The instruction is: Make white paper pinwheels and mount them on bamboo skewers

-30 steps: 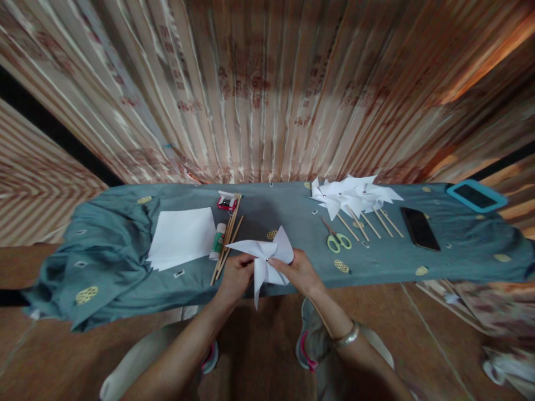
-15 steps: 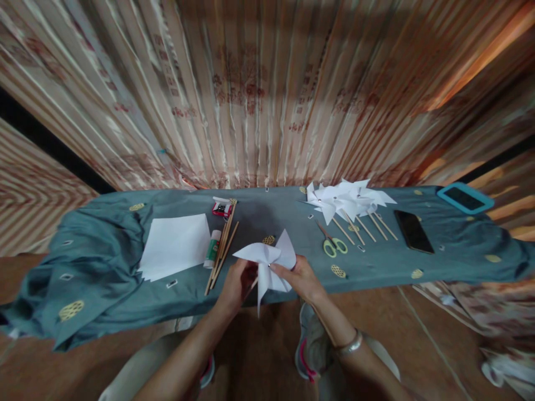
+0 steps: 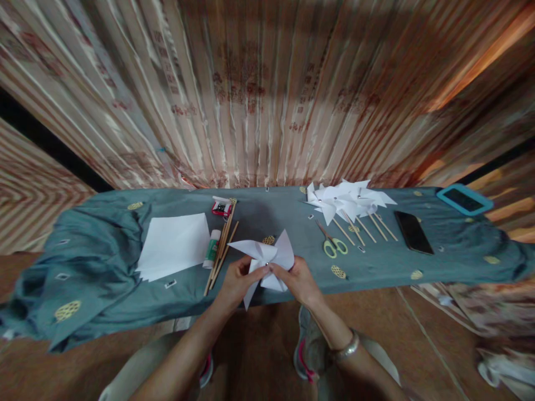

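Observation:
Between my hands, over the front edge of the table, is a white paper pinwheel (image 3: 276,257) with a small metal pin at its centre. My left hand (image 3: 239,280) grips it from the left, the thumb pressed close to the pin. From the right, my right hand (image 3: 301,280) is closed on it too, its thumb tip also beside the pin. The two thumbs nearly meet. My other fingers are behind the paper, and any stick there is hidden from view.
Left of my hands lie several wooden sticks (image 3: 220,253), a glue stick (image 3: 212,249), a red pin box (image 3: 221,207) and white paper sheets (image 3: 175,245). To the right are scissors (image 3: 331,241), several finished pinwheels (image 3: 349,200), a phone (image 3: 413,231) and a blue-framed tablet (image 3: 465,199).
My left thumb has come from behind onto the front of the pinwheel, beside the pin. The pinwheel's blades have turned slightly, the lower one swinging left.

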`<state>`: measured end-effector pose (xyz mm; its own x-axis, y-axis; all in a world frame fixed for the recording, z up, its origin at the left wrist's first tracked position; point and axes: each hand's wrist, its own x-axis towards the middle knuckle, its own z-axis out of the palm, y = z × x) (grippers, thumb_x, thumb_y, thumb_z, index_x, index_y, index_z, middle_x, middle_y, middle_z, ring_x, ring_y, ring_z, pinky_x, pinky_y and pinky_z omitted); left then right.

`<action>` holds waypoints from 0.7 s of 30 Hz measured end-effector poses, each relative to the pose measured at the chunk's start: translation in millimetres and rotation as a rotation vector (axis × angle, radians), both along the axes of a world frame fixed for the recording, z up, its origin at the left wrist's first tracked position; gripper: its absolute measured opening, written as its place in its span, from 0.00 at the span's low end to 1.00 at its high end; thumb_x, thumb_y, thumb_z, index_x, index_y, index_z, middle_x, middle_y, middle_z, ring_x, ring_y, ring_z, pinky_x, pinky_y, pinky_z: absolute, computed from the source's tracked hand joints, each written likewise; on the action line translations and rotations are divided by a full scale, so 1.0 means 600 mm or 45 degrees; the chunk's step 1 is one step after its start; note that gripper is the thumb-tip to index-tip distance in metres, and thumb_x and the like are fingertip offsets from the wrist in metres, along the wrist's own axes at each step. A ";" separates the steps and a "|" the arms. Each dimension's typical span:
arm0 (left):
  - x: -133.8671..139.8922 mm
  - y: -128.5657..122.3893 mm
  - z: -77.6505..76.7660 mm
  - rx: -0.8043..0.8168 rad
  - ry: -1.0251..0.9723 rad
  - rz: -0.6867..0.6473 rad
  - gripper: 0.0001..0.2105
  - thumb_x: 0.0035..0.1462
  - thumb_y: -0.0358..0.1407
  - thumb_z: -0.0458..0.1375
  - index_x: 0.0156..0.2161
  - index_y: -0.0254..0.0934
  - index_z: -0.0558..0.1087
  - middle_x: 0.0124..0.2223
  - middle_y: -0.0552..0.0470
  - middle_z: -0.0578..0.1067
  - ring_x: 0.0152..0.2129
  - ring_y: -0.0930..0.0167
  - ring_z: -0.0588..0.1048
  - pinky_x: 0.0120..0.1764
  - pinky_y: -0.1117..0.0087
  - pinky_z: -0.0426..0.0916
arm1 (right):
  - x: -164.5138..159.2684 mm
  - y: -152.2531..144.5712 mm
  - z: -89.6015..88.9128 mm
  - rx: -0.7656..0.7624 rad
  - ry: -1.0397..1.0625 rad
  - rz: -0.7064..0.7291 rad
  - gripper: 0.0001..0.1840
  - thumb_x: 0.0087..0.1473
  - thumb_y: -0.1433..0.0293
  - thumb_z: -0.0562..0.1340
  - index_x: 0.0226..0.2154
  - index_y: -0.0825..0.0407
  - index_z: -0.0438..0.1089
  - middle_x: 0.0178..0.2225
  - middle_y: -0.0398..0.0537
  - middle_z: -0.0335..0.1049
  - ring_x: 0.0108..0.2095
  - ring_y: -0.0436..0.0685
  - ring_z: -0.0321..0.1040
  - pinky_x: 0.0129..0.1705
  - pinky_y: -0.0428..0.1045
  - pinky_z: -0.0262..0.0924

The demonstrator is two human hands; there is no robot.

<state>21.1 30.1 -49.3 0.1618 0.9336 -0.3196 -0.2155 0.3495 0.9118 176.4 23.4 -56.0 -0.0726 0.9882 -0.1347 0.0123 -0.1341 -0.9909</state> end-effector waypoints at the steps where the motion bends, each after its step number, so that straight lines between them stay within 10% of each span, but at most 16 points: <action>1: 0.001 0.001 0.000 -0.003 0.051 0.047 0.19 0.29 0.44 0.72 0.27 0.33 0.78 0.26 0.52 0.78 0.24 0.70 0.72 0.32 0.70 0.65 | -0.002 0.000 -0.002 0.011 -0.020 0.001 0.21 0.43 0.57 0.68 0.34 0.57 0.78 0.30 0.50 0.78 0.29 0.55 0.70 0.32 0.48 0.66; 21: -0.002 0.003 -0.004 -0.056 0.072 0.098 0.16 0.31 0.43 0.70 0.24 0.32 0.78 0.22 0.54 0.75 0.21 0.74 0.67 0.26 0.74 0.61 | -0.003 0.004 0.000 -0.134 0.163 0.088 0.23 0.37 0.55 0.73 0.32 0.57 0.78 0.28 0.47 0.77 0.27 0.53 0.70 0.33 0.48 0.65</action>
<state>20.1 32.0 -51.5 0.0707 0.9275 -0.3671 -0.1923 0.3738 0.9074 174.7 26.1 -56.1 -0.1628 0.9613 -0.2221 -0.1002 -0.2401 -0.9656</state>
